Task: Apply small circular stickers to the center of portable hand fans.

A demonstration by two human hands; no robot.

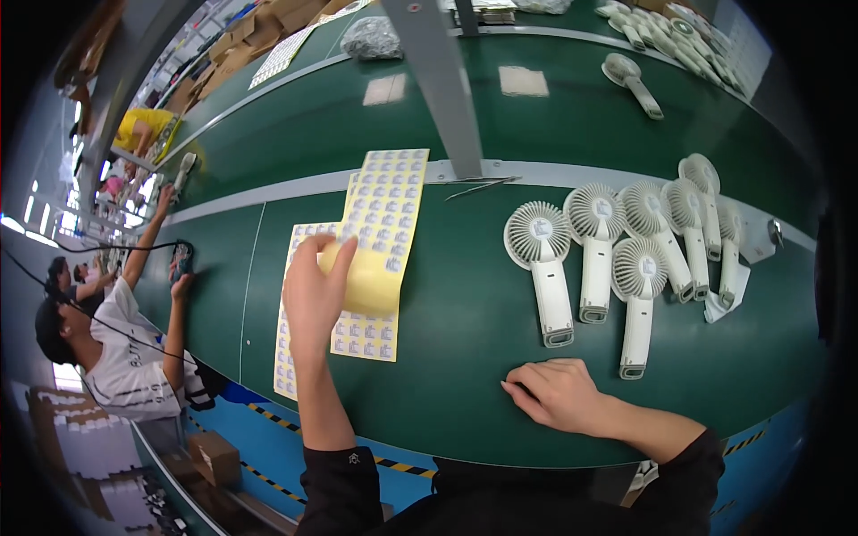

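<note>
Two sticker sheets (380, 241) lie overlapped on the green bench (465, 313), and my left hand (313, 290) pinches the upper one's curled near-left edge, fingers closed, so I judge it could crease or tear, while my right hand (559, 393) rests loosely curled, holding nothing.

A single white handheld fan (633, 82) is seen lying on the far green belt (554, 125), with more fans (666, 31) heaped at its upper right. Metal tweezers (480, 186) are laid on the grey rail (268, 189) beside a grey upright post (438, 80). A seated co-worker (107, 330) is shown at the left, cardboard boxes (259, 31) behind.
</note>
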